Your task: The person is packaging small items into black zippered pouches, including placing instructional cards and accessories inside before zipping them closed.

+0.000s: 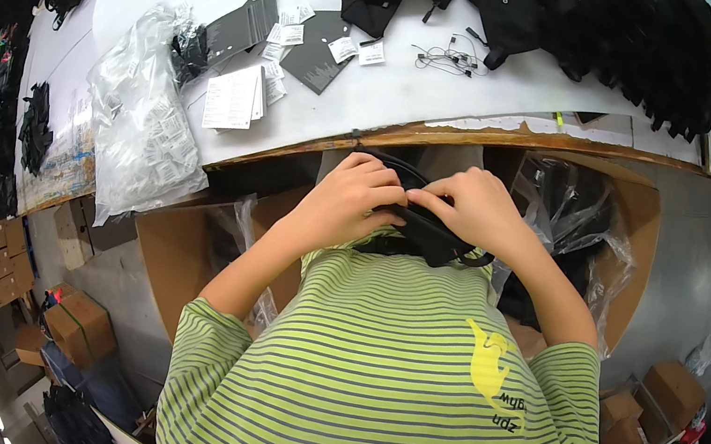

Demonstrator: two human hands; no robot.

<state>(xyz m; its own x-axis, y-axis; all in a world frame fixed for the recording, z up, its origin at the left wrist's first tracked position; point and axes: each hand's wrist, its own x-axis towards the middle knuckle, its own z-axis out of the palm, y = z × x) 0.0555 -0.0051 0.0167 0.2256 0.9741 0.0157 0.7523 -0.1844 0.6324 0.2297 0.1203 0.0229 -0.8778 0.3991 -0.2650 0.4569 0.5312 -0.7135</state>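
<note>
Close to my body, just off the table's front edge, I hold a black fabric bag [433, 239] with a thin dark strap or cord curving above it. My left hand [360, 194] grips its left side with bent fingers. From the other side, my right hand [472, 209] pinches the same bag with thumb and forefinger, and the fingertips of both hands nearly meet. What lies between those fingertips is too small to make out. Much of the bag is hidden behind my hands.
On the white table [414, 104] lie piled black bags [597, 36], thin looped cords [451, 56], dark grey cards [242, 26], white cards [232, 100] and a clear plastic bag of labels [144, 128]. Below its edge stand open cardboard boxes [640, 239] with plastic liners.
</note>
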